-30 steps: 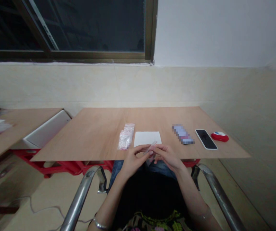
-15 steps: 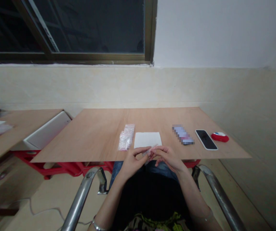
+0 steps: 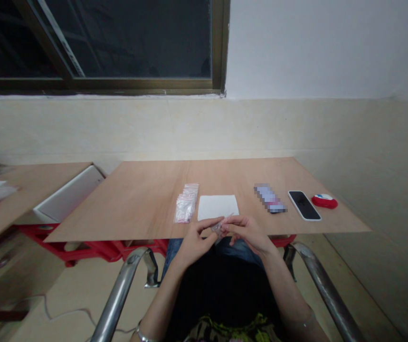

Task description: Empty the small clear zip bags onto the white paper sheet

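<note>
Between my two hands, at the table's front edge, is a small clear plastic bag (image 3: 217, 229). My left hand (image 3: 199, 237) pinches it from the left, thumb and fingers closed on it. From the other side, my right hand (image 3: 248, 232) grips its upper right part between thumb and index finger. What the bag contains, if anything, is too small to make out. Just beyond my hands lies a white sheet of paper (image 3: 218, 206), partly covered by my fingertips. A row of overlapping clear zip bags (image 3: 187, 204) lies left of the paper.
On the wooden table (image 3: 143, 199) a blurred-out phone-like thing (image 3: 270, 198), a white-framed phone (image 3: 304, 205) and a red-and-white object (image 3: 325, 201) lie to the right. Metal armrests (image 3: 121, 294) flank me. Red stools (image 3: 97, 249) stand under the table, and a second table (image 3: 47, 178) is at left.
The bag shows more between my hands, and my left thumb has drawn back a little from my right fingers. The view has shifted very slightly.
</note>
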Action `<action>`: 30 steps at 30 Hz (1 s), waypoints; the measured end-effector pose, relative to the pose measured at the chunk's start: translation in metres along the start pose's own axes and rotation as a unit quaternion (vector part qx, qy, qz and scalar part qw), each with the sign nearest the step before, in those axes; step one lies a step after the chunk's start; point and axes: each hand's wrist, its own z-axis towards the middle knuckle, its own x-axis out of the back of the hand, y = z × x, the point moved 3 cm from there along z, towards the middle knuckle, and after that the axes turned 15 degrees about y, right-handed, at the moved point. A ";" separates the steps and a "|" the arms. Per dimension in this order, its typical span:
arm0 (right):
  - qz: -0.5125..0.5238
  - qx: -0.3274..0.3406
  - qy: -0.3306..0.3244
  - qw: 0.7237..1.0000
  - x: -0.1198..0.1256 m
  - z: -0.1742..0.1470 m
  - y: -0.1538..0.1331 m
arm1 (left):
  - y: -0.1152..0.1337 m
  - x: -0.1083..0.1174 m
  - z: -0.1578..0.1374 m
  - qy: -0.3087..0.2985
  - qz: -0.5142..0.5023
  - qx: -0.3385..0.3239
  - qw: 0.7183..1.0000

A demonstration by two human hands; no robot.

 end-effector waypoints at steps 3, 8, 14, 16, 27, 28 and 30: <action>-0.003 0.001 0.003 1.000 0.000 0.000 0.000 | 0.001 -0.001 -0.001 -0.004 0.004 -0.004 1.000; -0.004 0.002 0.009 1.000 -0.001 -0.002 -0.001 | 0.005 -0.002 -0.001 -0.012 0.008 -0.004 1.000; -0.005 -0.006 0.004 1.000 -0.001 -0.002 0.000 | 0.005 -0.004 -0.001 -0.026 -0.009 0.013 1.000; 0.000 -0.008 0.004 1.000 0.000 -0.002 0.001 | 0.005 -0.005 -0.001 -0.025 -0.025 0.013 0.999; 0.013 -0.021 -0.005 1.000 -0.003 -0.004 -0.001 | 0.003 0.003 0.001 0.042 0.006 -0.068 0.997; 0.014 -0.021 -0.007 1.000 -0.003 -0.004 -0.001 | 0.004 0.004 0.002 0.050 0.017 -0.084 0.995; 0.018 -0.022 -0.011 1.000 -0.003 -0.004 0.000 | 0.006 0.005 0.002 0.063 0.036 -0.107 0.992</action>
